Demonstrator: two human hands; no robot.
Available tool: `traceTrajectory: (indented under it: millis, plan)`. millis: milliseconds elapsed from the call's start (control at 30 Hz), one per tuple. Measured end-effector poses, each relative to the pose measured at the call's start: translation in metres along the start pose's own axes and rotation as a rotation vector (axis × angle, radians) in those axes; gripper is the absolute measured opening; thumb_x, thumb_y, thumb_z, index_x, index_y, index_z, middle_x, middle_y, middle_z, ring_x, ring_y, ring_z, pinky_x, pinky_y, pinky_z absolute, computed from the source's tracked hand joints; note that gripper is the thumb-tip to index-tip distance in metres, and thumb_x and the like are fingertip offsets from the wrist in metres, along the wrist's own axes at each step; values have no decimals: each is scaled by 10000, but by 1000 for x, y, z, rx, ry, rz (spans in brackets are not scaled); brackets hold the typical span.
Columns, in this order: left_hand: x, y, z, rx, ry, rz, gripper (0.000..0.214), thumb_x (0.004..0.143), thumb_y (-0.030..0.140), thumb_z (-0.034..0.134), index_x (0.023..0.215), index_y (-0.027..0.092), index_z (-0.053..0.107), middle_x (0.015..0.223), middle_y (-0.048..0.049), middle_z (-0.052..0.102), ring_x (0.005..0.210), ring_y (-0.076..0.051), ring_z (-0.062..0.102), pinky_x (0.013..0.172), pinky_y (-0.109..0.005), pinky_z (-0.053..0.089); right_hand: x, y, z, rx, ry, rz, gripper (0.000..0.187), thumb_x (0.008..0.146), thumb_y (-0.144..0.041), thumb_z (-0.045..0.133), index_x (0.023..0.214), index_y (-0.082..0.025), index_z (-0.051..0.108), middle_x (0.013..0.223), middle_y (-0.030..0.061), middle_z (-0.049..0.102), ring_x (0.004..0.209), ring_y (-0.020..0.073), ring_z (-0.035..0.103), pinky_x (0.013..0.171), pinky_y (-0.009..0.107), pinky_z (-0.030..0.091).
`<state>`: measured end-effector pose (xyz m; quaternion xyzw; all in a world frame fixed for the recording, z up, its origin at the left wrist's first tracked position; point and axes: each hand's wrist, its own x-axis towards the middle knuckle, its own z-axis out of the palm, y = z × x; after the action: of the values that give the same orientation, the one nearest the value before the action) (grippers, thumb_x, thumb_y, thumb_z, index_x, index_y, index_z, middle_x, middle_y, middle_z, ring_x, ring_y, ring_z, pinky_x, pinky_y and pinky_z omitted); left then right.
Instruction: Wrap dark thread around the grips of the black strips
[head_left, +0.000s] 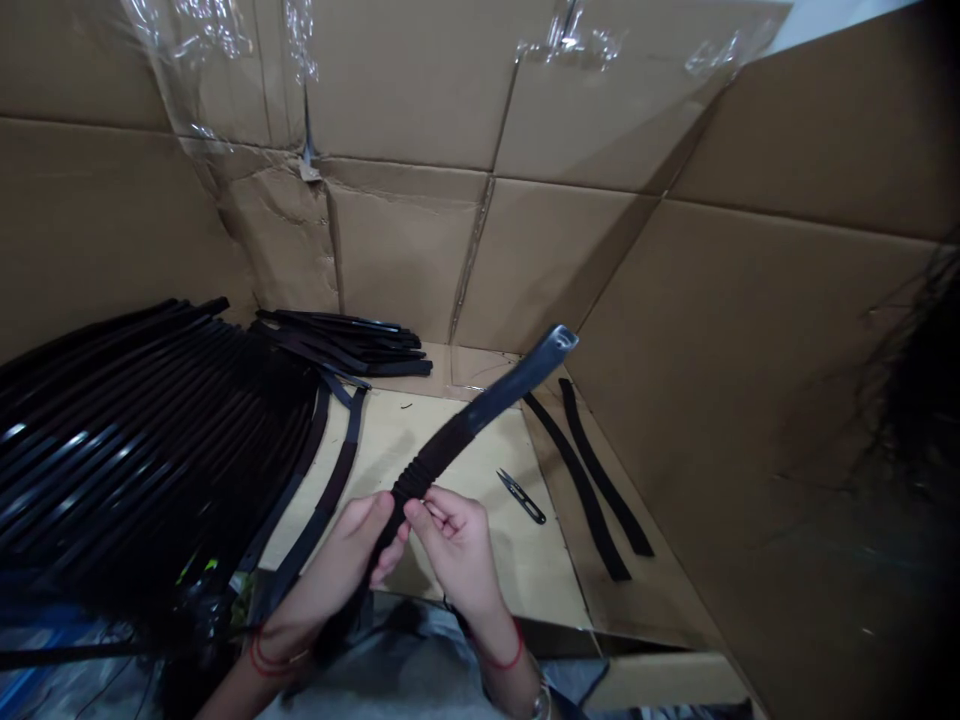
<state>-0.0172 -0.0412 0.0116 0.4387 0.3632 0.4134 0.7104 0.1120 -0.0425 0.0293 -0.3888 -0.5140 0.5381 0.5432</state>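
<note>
My left hand (341, 565) is wrapped round a long black curved strip (480, 405) that rises up and to the right, its far end glossy and bare, its middle covered by a dark ribbed wrapping. My right hand (457, 545) is closed in a pinch at the lower edge of that wrapping, fingertips touching the strip beside my left thumb. Both wrists carry red string bands.
A big heap of black strips (127, 440) fills the left side, with a smaller stack (349, 345) behind. Small black thread snips (521, 497) lie on the cardboard surface (420, 430). Two loose black strips (600, 480) rest at the right. Cardboard walls (750, 330) enclose the area.
</note>
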Motion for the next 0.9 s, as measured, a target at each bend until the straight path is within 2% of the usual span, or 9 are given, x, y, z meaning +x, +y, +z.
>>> traceTrajectory:
  millis: [67,167,300,367,467,533,600,767,900]
  plan:
    - [2,-4,-4,-97,-120,-106,604,808,776,397,686,189,474,400,97,316,316,-51,232,325,-166,223,1,-2,-4,-10,-71,21,410,787,-492,707,606,-169,531,542,24,634,452,124,572,399,199,374]
    - [12,-13,-14,-129,-282,-210,695,698,891,344,594,209,433,317,107,248,229,-54,173,252,-186,201,2,-3,-6,-34,-26,-32,406,769,-490,724,600,-171,539,490,-2,586,426,111,531,386,199,329]
    - [26,-24,-23,-76,-391,-265,756,609,960,245,443,233,373,227,80,183,153,-83,144,198,-232,157,4,2,-3,4,-75,-22,374,666,-495,805,704,-149,667,572,6,630,497,132,583,442,210,433]
    - [27,-24,-20,-49,-330,-219,772,649,933,255,467,205,433,256,57,263,191,-87,227,239,-224,198,4,6,0,30,-53,0,355,686,-479,796,751,-146,688,552,4,627,471,142,602,414,208,440]
    - [17,-16,-10,-24,-116,-73,659,778,791,410,719,153,563,453,40,458,381,-73,391,375,-183,285,4,11,4,23,72,19,310,757,-459,737,775,-155,678,485,-13,595,357,144,564,333,217,421]
    - [8,-11,-5,-2,3,-6,520,835,678,493,860,163,557,565,53,480,470,-61,400,430,-165,285,4,12,6,-18,149,-2,280,748,-430,747,734,-161,672,475,-17,582,367,142,562,353,222,446]
    - [1,-9,-3,-36,-19,-15,479,864,645,483,861,168,525,574,70,425,462,-52,342,425,-161,259,4,10,6,-54,166,-34,275,723,-407,774,669,-160,663,480,-16,575,404,131,565,389,211,452]
    - [1,-14,-12,-170,-301,-131,645,774,822,364,689,191,463,440,112,244,341,-40,175,339,-172,220,0,-1,3,45,-19,21,367,731,-461,762,596,-168,587,472,-17,561,418,138,598,383,195,419]
    - [12,-20,-22,-123,-416,-205,766,655,939,247,548,211,459,307,84,241,231,-74,211,249,-223,221,0,-7,-1,36,-187,11,388,784,-472,718,595,-167,571,487,7,611,436,143,602,411,208,418]
